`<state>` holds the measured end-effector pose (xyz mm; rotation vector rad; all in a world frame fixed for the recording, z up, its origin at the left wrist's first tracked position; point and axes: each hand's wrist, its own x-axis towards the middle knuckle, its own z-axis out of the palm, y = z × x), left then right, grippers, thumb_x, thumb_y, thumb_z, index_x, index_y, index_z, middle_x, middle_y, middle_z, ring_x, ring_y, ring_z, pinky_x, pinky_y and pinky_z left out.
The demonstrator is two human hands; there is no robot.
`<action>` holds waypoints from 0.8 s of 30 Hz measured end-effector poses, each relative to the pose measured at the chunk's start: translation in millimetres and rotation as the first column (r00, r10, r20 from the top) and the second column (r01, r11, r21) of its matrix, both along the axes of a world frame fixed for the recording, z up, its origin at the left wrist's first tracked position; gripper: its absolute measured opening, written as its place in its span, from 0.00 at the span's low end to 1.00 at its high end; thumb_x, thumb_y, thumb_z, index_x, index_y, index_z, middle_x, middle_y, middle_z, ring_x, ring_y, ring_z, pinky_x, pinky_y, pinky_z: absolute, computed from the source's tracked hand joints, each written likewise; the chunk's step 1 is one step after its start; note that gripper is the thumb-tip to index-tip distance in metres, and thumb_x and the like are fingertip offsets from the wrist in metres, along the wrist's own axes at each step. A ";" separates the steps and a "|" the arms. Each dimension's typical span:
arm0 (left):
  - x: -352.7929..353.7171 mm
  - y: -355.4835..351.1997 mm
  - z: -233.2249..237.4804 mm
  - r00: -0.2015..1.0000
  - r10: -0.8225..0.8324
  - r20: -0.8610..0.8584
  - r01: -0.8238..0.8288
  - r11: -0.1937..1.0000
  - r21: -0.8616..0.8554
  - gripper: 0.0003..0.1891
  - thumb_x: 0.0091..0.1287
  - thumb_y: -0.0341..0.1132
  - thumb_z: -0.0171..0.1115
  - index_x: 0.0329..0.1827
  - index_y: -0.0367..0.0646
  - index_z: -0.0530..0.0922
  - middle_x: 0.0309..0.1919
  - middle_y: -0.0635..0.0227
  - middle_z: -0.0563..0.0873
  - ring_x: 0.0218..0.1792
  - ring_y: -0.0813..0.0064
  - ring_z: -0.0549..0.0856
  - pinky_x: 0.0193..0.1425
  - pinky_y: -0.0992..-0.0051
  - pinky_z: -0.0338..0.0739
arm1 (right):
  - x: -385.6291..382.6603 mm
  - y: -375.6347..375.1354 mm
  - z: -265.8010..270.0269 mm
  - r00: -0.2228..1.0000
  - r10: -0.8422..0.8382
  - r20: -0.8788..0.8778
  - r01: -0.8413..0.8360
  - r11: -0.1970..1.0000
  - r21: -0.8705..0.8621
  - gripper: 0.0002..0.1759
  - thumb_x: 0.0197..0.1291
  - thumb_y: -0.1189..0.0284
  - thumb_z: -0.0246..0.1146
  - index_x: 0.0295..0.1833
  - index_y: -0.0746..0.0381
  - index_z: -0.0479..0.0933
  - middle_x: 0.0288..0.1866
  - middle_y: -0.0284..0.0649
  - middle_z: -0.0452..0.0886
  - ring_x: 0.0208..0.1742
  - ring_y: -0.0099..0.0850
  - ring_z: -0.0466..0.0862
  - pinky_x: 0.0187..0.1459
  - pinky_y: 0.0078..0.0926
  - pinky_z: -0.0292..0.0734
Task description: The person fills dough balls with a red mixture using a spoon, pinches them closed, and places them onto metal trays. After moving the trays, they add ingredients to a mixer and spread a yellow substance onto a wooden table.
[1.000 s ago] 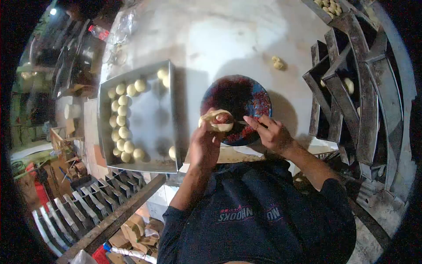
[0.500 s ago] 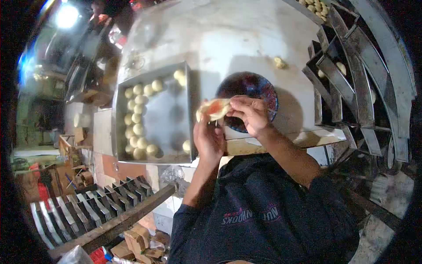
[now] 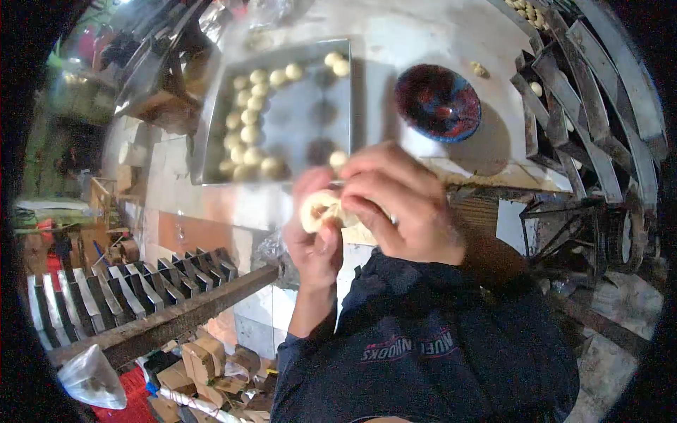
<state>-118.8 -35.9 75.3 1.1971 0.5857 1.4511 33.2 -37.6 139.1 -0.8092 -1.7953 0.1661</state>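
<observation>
A piece of pale dough [image 3: 315,211] with a reddish filling showing inside is held between my two hands, just in front of the table edge. My left hand [image 3: 310,243] cups it from the left, thumb against the lower side. My right hand [image 3: 402,201] pinches its right edge between fingers and thumb, slightly blurred. Beyond them a square metal tray [image 3: 350,106] holds several round dough balls [image 3: 249,134], mostly along its left side. A dark bowl [image 3: 437,106] with red contents or staining stands to the right of the tray.
A small dough scrap [image 3: 479,69] lies on the pale tabletop [image 3: 395,28]. Metal racks [image 3: 578,106] stand at the right, some with dough balls. At lower left are a row of metal strips [image 3: 127,292], a wooden beam [image 3: 183,310], a plastic bag [image 3: 92,377] and cardboard boxes [image 3: 211,352].
The hands and dough have drawn in toward my body, below the bowl and tray in view. The right fingers now close over the dough's edge, and the filling shows less. The camera view has shifted.
</observation>
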 end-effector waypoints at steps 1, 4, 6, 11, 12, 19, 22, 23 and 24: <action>-7.6 -5.2 -5.2 0.994 0.073 -0.081 -0.064 0.993 0.103 0.29 0.63 0.49 0.62 0.58 0.33 0.71 0.60 0.50 0.70 0.60 0.61 0.71 0.66 0.63 0.62 | -2.4 -10.7 3.5 0.999 -0.007 -0.053 -0.005 0.974 -0.228 0.08 0.49 0.80 0.67 0.37 0.70 0.78 0.38 0.44 0.80 0.35 0.31 0.82 0.34 0.27 0.77; -16.4 -21.6 -14.0 0.929 0.296 -0.222 -0.200 0.906 0.372 0.19 0.69 0.45 0.54 0.48 0.36 0.71 0.57 0.47 0.72 0.57 0.57 0.75 0.60 0.61 0.70 | -16.7 -33.3 -1.4 0.977 -0.052 -0.207 -0.083 0.802 -0.592 0.12 0.50 0.76 0.70 0.40 0.67 0.77 0.38 0.44 0.78 0.29 0.24 0.80 0.29 0.22 0.77; -13.9 -34.0 -10.0 0.860 0.411 -0.301 -0.224 0.836 0.501 0.16 0.71 0.42 0.51 0.50 0.37 0.70 0.51 0.46 0.77 0.53 0.55 0.78 0.57 0.60 0.72 | -23.0 -47.0 -12.6 0.865 -0.135 -0.484 -0.308 0.619 -0.723 0.13 0.50 0.77 0.70 0.41 0.67 0.77 0.38 0.45 0.78 0.30 0.21 0.80 0.29 0.20 0.77; -22.0 -57.8 0.6 0.475 0.670 -0.571 -0.226 0.720 0.657 0.24 0.67 0.40 0.58 0.63 0.38 0.67 0.45 0.53 0.81 0.44 0.57 0.77 0.50 0.61 0.71 | -35.1 -66.1 8.1 0.994 -0.067 0.081 0.091 0.938 -0.334 0.17 0.45 0.80 0.71 0.44 0.67 0.78 0.34 0.44 0.81 0.33 0.35 0.84 0.32 0.24 0.80; -20.9 -59.8 9.9 0.520 0.635 -0.571 -0.191 0.738 0.647 0.26 0.63 0.38 0.61 0.63 0.39 0.69 0.45 0.54 0.81 0.43 0.59 0.77 0.49 0.65 0.72 | -33.5 -68.8 5.1 0.994 -0.078 0.083 0.101 0.937 -0.334 0.17 0.45 0.80 0.71 0.44 0.67 0.78 0.34 0.44 0.81 0.33 0.35 0.84 0.32 0.24 0.80; 23.0 -65.6 8.3 0.980 -0.197 0.024 0.194 0.978 0.081 0.31 0.66 0.64 0.44 0.50 0.41 0.71 0.52 0.58 0.66 0.57 0.62 0.68 0.64 0.61 0.60 | 24.0 -90.1 18.6 0.989 -0.149 -0.016 0.143 0.971 -0.193 0.15 0.40 0.79 0.74 0.37 0.64 0.81 0.33 0.41 0.81 0.32 0.32 0.82 0.30 0.21 0.77; 65.5 -62.1 12.3 0.981 -0.185 -0.055 0.193 0.942 0.275 0.25 0.70 0.61 0.39 0.34 0.49 0.71 0.45 0.62 0.66 0.47 0.63 0.69 0.58 0.60 0.62 | 54.9 -110.9 22.8 0.918 -0.183 -0.351 -0.099 0.752 -0.652 0.14 0.43 0.81 0.72 0.39 0.63 0.81 0.33 0.40 0.80 0.33 0.30 0.82 0.34 0.23 0.78; 79.5 -61.3 20.8 0.970 -0.157 -0.183 0.211 0.922 0.326 0.26 0.70 0.62 0.40 0.29 0.48 0.69 0.42 0.63 0.65 0.44 0.64 0.68 0.53 0.60 0.64 | 71.2 -117.0 18.4 0.917 -0.118 -0.382 -0.147 0.789 -0.597 0.16 0.43 0.81 0.71 0.42 0.63 0.81 0.36 0.42 0.81 0.36 0.31 0.83 0.40 0.25 0.79; 97.2 -57.0 26.4 0.966 -0.118 -0.230 0.205 0.890 0.407 0.22 0.69 0.60 0.46 0.34 0.49 0.69 0.41 0.62 0.65 0.44 0.65 0.68 0.48 0.63 0.67 | 85.5 -120.0 15.7 0.912 -0.136 -0.387 -0.130 0.798 -0.589 0.16 0.43 0.81 0.71 0.42 0.63 0.81 0.36 0.42 0.81 0.36 0.31 0.83 0.40 0.25 0.79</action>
